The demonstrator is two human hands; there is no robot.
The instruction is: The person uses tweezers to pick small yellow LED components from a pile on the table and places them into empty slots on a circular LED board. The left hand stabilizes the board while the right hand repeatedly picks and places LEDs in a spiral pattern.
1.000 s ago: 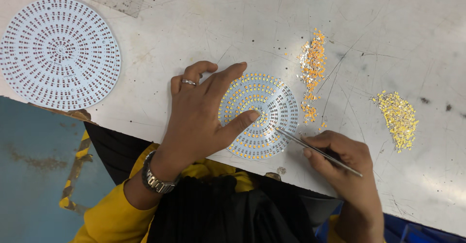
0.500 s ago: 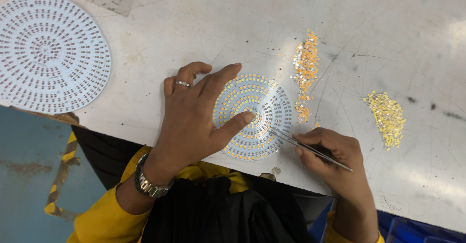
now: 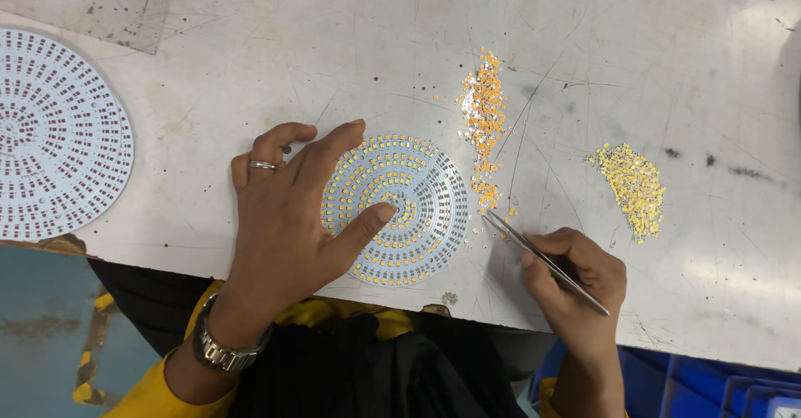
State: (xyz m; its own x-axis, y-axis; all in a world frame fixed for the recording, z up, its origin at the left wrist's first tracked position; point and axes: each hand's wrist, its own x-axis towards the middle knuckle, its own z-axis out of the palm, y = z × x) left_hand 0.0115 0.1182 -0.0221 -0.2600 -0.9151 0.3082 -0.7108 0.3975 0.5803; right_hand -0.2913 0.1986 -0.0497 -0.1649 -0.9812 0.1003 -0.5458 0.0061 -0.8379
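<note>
Right hand [image 3: 576,268] pinches tweezers [image 3: 546,261], tips pointing up-left, just right of disc [image 3: 417,209]; chip strip [image 3: 482,126] beyond. Left hand [image 3: 288,218] flat on disc, near table's front edge.

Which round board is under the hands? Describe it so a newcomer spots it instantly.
On the scratched grey worktable, look near the front edge, under the left hand. The populated LED board lies there, its rings filled with yellow chips, unlike the larger bare board at far left.

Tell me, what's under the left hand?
The left hand lies on a round white board with rings of small yellow chips, resting on the grey table. The thumb presses near its middle. The board's left edge is hidden under the palm and fingers.
</note>
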